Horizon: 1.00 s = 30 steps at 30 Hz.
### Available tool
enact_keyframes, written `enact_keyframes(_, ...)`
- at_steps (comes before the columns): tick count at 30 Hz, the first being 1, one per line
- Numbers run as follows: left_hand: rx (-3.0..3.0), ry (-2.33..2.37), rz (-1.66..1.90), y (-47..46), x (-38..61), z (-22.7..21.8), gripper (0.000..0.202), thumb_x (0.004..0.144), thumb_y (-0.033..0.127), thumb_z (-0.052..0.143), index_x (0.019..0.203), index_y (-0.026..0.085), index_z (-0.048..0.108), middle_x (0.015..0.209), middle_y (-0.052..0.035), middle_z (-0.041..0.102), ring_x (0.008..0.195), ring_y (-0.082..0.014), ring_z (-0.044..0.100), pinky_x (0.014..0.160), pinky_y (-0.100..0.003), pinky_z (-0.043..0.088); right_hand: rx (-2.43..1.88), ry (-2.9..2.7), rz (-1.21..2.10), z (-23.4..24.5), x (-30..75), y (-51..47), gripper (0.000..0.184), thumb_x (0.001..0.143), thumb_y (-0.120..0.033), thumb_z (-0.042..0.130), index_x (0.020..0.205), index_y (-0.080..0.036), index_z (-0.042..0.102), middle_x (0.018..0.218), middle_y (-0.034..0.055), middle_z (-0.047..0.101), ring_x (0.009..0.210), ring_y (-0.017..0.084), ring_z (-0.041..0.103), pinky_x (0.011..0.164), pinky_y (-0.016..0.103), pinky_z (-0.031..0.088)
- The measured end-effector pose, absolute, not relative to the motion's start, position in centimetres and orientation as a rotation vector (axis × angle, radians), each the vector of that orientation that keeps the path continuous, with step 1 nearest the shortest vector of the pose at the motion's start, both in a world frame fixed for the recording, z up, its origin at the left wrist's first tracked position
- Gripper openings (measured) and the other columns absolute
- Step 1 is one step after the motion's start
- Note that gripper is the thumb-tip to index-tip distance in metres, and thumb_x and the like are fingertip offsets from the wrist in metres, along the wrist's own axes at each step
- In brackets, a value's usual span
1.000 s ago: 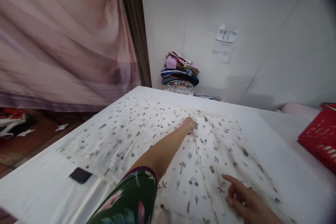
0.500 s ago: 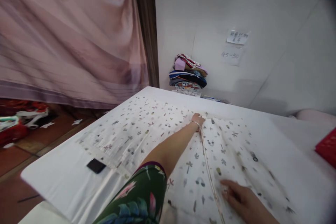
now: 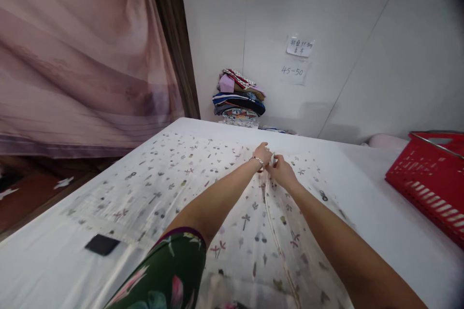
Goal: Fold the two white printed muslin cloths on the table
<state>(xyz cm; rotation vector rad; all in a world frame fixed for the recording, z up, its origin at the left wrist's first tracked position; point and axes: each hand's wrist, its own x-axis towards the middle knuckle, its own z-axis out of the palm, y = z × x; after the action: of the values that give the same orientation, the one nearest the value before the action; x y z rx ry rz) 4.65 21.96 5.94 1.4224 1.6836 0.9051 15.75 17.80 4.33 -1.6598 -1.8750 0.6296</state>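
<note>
Two bare arms are seen stretched forward over a white table [image 3: 366, 198], and a dark flowered sleeve [image 3: 163, 280] is seen at the near edge on the left arm. Most of the tabletop is covered by a pale cloth [image 3: 188, 183] printed with small scattered motifs. It is spread flat, and a raised fold is drawn down its middle from the hands toward the near edge. A small black rectangle [image 3: 102, 245] is laid on the near left part of the table, just beside the cloth's edge.

At the far edge of the cloth the left hand [image 3: 263, 153] and the right hand [image 3: 282, 170] are brought together, touching. Both are closed on a pinch of the cloth where the fold begins. A thin bracelet [image 3: 258, 159] is worn on the left wrist.

On the right, a red basket [image 3: 431, 183] is set on the table, well apart from the hands. Beyond the far left corner of the table, a pile of folded clothes [image 3: 239, 99] is stacked against the white wall [image 3: 362, 19]. Two paper notes [image 3: 299, 47] are stuck to the wall above it, the lower one marked 45-50. The left side of the room is closed off by a pink curtain [image 3: 79, 58], hung down to a reddish floor [image 3: 32, 188].
</note>
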Motion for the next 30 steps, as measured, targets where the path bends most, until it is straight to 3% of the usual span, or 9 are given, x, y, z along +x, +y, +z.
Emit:
enact_keyframes(4,1.480,1.556,0.891,21.4,4.3,7.0,0.067,0.074,0.016,0.059,0.136,0.020,0.034,0.101,-0.0064,0.066,0.086,-0.0150,0.061,0.079,-0.025,0.046,-1.488,-1.619,0.948,4.0,15.9,19.2,0.031,0.064,-0.032,0.064,0.090,-0.018,0.053,0.062,-0.0025,0.054,0.053,0.013,0.051,0.050,0.024,0.039)
enact_keyframes(9,1.435,1.466,0.880,18.3,3.4,6.4,0.052,0.084,0.030,0.052,0.132,0.019,0.035,0.112,-0.0086,0.061,0.078,-0.0114,0.063,0.067,-0.022,0.049,-1.396,-1.279,1.156,5.2,18.1,20.2,0.015,0.066,-0.025,0.056,0.079,-0.018,0.051,0.058,-0.0036,0.053,0.049,0.012,0.051,0.046,0.023,0.043)
enact_keyframes(14,1.262,1.339,0.644,10.7,5.9,3.7,0.062,0.077,0.049,0.057,0.125,0.013,0.041,0.106,-0.0146,0.062,0.067,-0.0169,0.064,0.054,-0.028,0.051,-1.381,-1.128,1.200,6.9,20.3,20.6,0.017,0.063,-0.019,0.058,0.078,-0.017,0.051,0.058,-0.0022,0.057,0.049,0.011,0.053,0.045,0.023,0.045)
enact_keyframes(17,1.311,1.289,0.515,5.7,8.0,2.9,0.066,0.069,0.054,0.062,0.119,0.014,0.048,0.100,-0.0120,0.065,0.076,-0.0219,0.064,0.063,-0.032,0.052,-1.373,-1.093,1.209,7.4,20.9,20.6,0.016,0.063,-0.016,0.058,0.077,-0.016,0.051,0.059,-0.0011,0.058,0.049,0.012,0.054,0.046,0.024,0.047)
enact_keyframes(21,1.373,1.294,0.462,1.2,9.4,2.6,0.062,0.059,0.053,0.069,0.106,0.015,0.059,0.102,-0.0092,0.066,0.091,-0.0244,0.061,0.077,-0.033,0.050,-1.373,-1.075,1.193,8.4,21.4,20.3,0.015,0.065,-0.012,0.057,0.079,-0.015,0.052,0.057,-0.0010,0.058,0.050,0.012,0.055,0.046,0.024,0.049)
enact_keyframes(30,1.461,1.308,0.353,-2.6,11.0,1.5,0.032,0.059,0.031,0.066,0.086,0.015,0.070,0.078,-0.0044,0.069,0.079,-0.0219,0.063,0.069,-0.029,0.050,-1.403,-1.073,1.103,10.5,22.8,20.8,0.014,0.068,-0.007,0.056,0.077,-0.015,0.050,0.054,-0.0019,0.057,0.046,0.010,0.054,0.044,0.021,0.050)
